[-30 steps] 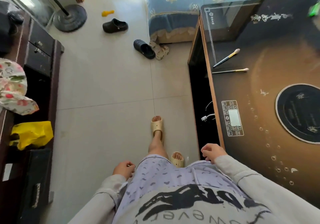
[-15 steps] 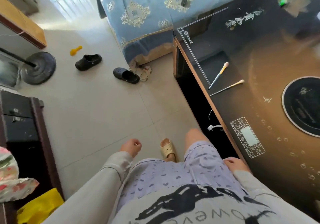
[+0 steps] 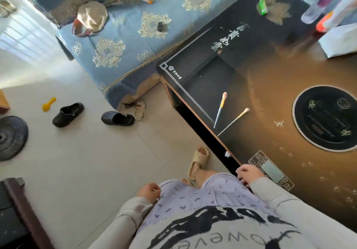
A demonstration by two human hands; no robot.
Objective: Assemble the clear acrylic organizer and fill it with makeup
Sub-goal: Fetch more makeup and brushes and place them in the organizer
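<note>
**Item:** 2 makeup brushes, 1 blue-handled (image 3: pixel 219 110), 1 pale-handled (image 3: pixel 234 121), lay on the dark glossy tabletop (image 3: pixel 260 86) near its edge.

**Organizer:** could not be made out; only blurred clear things stood at the far corner.

**Left hand** (image 3: pixel 149 191): loosely curled beside the thigh, holding nothing.

**Right hand** (image 3: pixel 249 174): loosely curled at the tabletop edge, just beside the printed control panel (image 3: pixel 270 169), empty.

**Step, by judgement:** assembly not begun. It would go best with the acrylic parts gathered first and laid flat, and the brushes kept aside.
</note>
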